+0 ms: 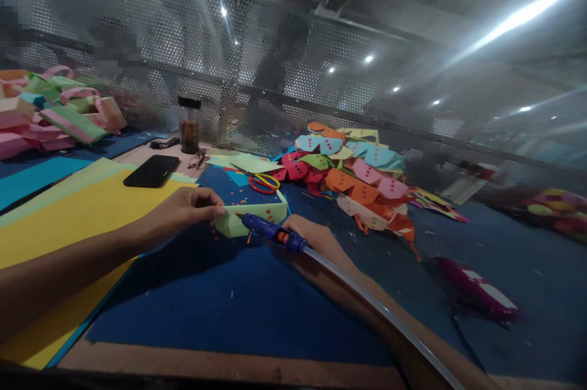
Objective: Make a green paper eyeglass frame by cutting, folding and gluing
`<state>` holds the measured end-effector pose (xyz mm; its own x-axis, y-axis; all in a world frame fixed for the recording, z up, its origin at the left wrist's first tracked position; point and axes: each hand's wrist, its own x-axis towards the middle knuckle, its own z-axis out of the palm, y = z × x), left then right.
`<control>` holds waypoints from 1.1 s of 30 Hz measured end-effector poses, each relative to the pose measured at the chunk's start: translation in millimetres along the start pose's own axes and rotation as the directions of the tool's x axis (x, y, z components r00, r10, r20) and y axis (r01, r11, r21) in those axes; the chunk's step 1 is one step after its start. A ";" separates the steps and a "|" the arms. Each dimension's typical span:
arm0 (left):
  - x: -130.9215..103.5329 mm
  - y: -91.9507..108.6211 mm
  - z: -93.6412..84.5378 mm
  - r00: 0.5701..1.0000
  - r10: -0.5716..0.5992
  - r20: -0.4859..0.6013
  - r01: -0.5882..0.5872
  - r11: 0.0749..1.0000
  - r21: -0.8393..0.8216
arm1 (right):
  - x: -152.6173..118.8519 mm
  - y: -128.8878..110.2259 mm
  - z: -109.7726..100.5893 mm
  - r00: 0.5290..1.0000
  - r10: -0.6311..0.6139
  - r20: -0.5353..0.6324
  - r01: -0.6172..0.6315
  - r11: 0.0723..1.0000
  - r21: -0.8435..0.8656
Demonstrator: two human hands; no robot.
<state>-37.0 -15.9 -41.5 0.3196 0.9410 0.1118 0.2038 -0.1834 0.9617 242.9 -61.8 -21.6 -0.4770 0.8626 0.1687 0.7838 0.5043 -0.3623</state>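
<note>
My left hand (195, 208) pinches one end of a folded pale green paper piece (232, 226) with small orange-red marks, held just above the blue sheet (220, 304). In my right hand (316, 238) is a blue glue gun (261, 226), its fingers wrapped round the handle. A long clear glue stick (380, 304) sticks out of its back toward me. The gun's nozzle points left, close to the paper near my left fingers; whether it touches, I cannot tell. Red-and-yellow-handled scissors (265, 183) lie just behind the paper.
Yellow sheets (92, 213) and a black phone (152, 170) lie at left, a dark-lidded jar (189, 127) behind. Piled colourful paper cutouts (362, 173) stand right of centre; folded paper pieces (59, 112) heap at far left. A purple object (477, 289) lies right. Perforated metal panels (220, 72) rise behind.
</note>
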 end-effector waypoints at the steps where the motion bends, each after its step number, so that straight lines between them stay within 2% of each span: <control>1: 0.2 -0.4 0.0 1.000 -0.004 0.005 0.004 1.000 -0.007 | 0.2 0.3 0.4 1.000 -0.002 -0.001 0.002 1.000 -0.004; 13: 0.3 -1.7 0.0 0.999 -0.011 0.044 0.013 0.999 -0.046 | -1.0 -0.9 -0.2 1.000 0.014 0.014 -0.014 1.000 0.005; 19: 1.0 -1.8 -0.6 0.999 -0.022 0.032 0.023 0.999 -0.044 | -2.2 -1.6 0.0 1.000 0.003 -0.011 -0.004 1.000 -0.013; 27: 0.5 -1.0 -0.8 0.999 -0.019 0.043 0.021 0.999 -0.039 | -0.6 8.8 10.2 0.994 -0.075 -0.079 0.074 0.997 -0.013; 33: 1.9 -3.7 -2.1 0.998 -0.031 0.059 0.034 0.998 -0.046 | -0.5 7.2 9.7 0.996 -0.059 -0.069 0.059 0.998 -0.011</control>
<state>-39.0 -12.9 -44.3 0.3668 0.9279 0.0672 0.1714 -0.1384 0.9754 244.9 -59.0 -33.1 -0.4940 0.8319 0.2528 0.7589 0.5544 -0.3416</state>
